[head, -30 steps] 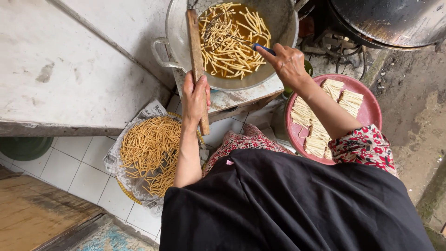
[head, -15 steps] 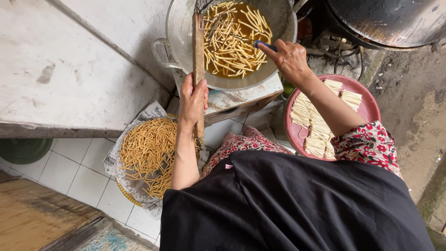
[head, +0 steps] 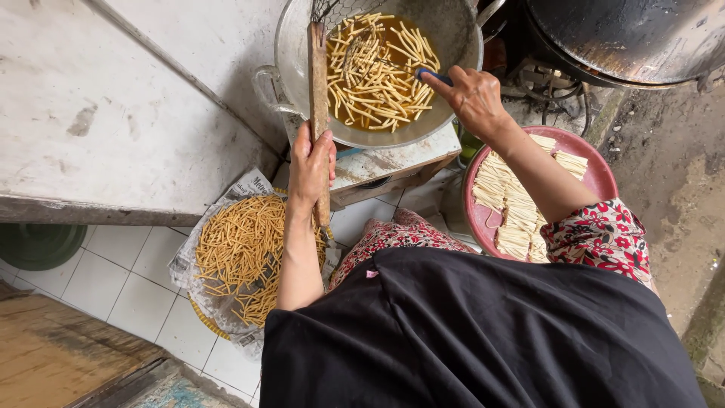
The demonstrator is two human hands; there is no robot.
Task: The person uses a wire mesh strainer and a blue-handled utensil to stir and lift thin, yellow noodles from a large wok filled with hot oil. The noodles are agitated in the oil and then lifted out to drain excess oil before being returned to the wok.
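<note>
two hands at work over a metal frying pan (head: 453, 45) of pale dough sticks in oil.

left hand (head: 311, 162) is wrapped tight round the long wooden handle (head: 319, 83) of a wire skimmer reaching into the pan; right hand (head: 472, 98) is pinched shut on a blue-handled tool (head: 432, 74) at the pan's near rim. below the pan and left, fried golden sticks (head: 245, 249) lie on newspaper; right of the pan, a red tray (head: 596, 177) holds raw strips.

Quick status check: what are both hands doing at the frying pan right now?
Left hand grips wooden handle of strainer. Right hand holds blue-handled tool in pan of frying sticks. Nothing in the way.
</note>
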